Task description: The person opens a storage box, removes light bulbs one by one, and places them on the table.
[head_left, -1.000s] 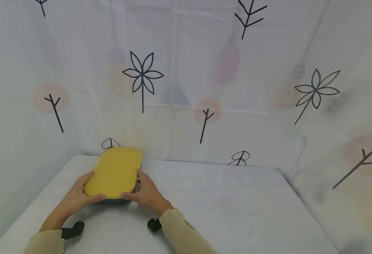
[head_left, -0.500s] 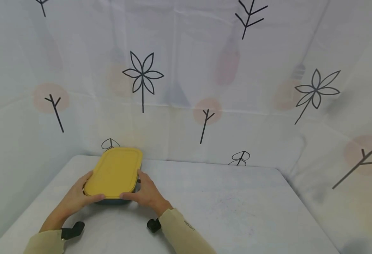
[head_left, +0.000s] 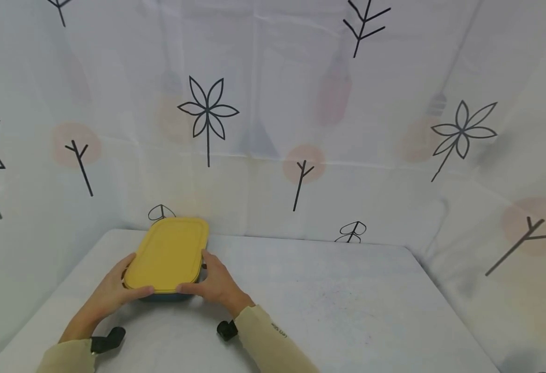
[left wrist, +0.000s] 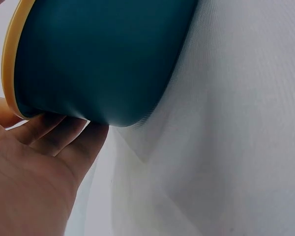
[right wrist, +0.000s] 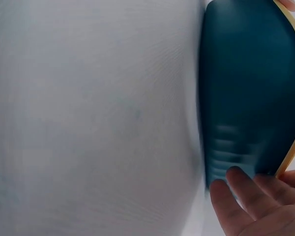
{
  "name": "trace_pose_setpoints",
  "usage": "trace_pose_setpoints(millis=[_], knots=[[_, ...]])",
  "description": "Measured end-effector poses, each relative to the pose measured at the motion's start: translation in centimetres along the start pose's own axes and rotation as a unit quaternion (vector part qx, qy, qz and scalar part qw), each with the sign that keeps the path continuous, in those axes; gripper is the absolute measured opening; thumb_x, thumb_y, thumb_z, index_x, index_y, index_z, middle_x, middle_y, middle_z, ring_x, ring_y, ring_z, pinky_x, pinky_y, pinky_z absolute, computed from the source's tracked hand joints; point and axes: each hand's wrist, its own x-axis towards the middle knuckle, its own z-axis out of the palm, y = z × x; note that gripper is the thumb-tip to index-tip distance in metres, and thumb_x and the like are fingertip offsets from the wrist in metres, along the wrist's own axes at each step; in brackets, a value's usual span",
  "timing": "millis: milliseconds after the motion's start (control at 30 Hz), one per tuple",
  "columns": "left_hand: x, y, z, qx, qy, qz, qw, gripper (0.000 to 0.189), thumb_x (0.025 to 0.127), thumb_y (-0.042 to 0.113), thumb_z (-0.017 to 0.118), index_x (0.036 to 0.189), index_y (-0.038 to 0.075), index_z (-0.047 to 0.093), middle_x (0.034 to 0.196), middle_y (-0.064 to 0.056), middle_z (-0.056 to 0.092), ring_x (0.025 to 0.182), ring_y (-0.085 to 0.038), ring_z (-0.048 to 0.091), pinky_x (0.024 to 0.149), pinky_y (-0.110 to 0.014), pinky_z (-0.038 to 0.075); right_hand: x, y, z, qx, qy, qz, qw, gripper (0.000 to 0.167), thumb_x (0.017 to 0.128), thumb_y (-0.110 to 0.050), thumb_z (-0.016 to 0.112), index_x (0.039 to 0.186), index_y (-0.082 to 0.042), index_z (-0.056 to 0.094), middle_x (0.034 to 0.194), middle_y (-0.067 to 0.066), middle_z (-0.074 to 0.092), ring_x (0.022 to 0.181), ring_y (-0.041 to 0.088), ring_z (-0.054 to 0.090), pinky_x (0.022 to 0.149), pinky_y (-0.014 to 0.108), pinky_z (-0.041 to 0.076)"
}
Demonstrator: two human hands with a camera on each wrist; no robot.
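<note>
A food container with a teal body [left wrist: 103, 59] and a yellow lid [head_left: 168, 254] stands at the back left of the white table, its lid on top. My left hand [head_left: 110, 290] holds its left side, thumb along the front rim and fingers round the wall. On the opposite side my right hand [head_left: 217, 280] grips it the same way, thumb at the front edge of the lid. Both wrist views show fingers bent against the teal wall, just under the yellow rim. The inside of the container is hidden by the lid.
A white cloth backdrop [head_left: 254, 129] printed with flowers and twigs hangs behind and beside the table [head_left: 347, 295]. Black wrist cameras [head_left: 109, 340] sit on both wrists, below beige sleeves [head_left: 273, 342]. The tabletop extends to the right of the container.
The hands and the container keep their places. The head view has shifted very slightly, and more of a printed flower shows at the left edge.
</note>
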Motion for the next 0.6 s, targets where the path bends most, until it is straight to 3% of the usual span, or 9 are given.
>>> trace_pose_setpoints(millis=[133,600], knots=[[0.2,0.0,0.2,0.000,0.000,-0.004,1.0000,0.117,0.075,0.044,0.079,0.150,-0.004,0.003,0.151,-0.032,0.015,0.134,-0.050,0.021,0.104,-0.068,0.022,-0.1,0.1,-0.3,0.007,-0.001,0.002,1.0000,0.112,0.066,-0.065,0.076,0.152,-0.017,0.024,0.150,-0.005,0.034,0.128,0.014,0.042,0.105,0.036,0.040],[1.4,0.6,1.5,-0.015,-0.005,0.026,0.9995,0.114,0.075,0.043,0.079,0.151,-0.001,0.007,0.152,-0.029,0.016,0.135,-0.047,0.021,0.105,-0.067,0.021,-0.2,1.0,-2.1,0.019,0.004,0.027,0.9994,0.110,0.064,-0.063,0.079,0.151,-0.021,0.027,0.148,-0.009,0.036,0.126,0.013,0.044,0.105,0.039,0.040]])
